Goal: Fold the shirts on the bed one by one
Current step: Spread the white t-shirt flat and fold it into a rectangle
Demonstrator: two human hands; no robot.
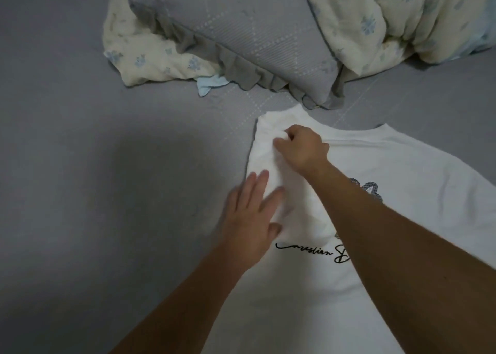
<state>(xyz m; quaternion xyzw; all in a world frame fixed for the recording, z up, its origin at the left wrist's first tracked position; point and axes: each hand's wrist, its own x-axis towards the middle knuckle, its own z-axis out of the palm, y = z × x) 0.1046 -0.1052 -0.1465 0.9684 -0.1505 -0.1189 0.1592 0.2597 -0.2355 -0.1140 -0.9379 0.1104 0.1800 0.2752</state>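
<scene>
Both hands work the near-left part of a white shirt (402, 192) that lies spread on the grey bed (80, 139). The right hand (303, 147), reaching across from the right, has its fingers curled and pinches a bunch of cloth near the shirt's upper left corner, by the shoulder. The left hand (249, 217) lies flat, fingers straight and together, pressing on the shirt's left edge just below the other hand. This split looks deliberate: the flat palm pins the fabric so the crease stays straight, while the pinch holds the folded-in sleeve or side so it can be drawn over and smoothed. The two hands are close but not touching.

A black script print (308, 251) runs across the chest, partly hidden by the right forearm, and a bluish motif (373, 188) peeps out beyond that arm. The shirt's right side runs out of view, so how far it is folded there cannot be told. I judge the first side fold to be in hand, with the rest of the folding not yet done.

Toward the far edge of the bed rests a grey frilled pillow (241, 37), with a cream flowered quilt (389, 18) heaped at the far right corner and another flowered cloth (139, 53) beside the pillow's left.
</scene>
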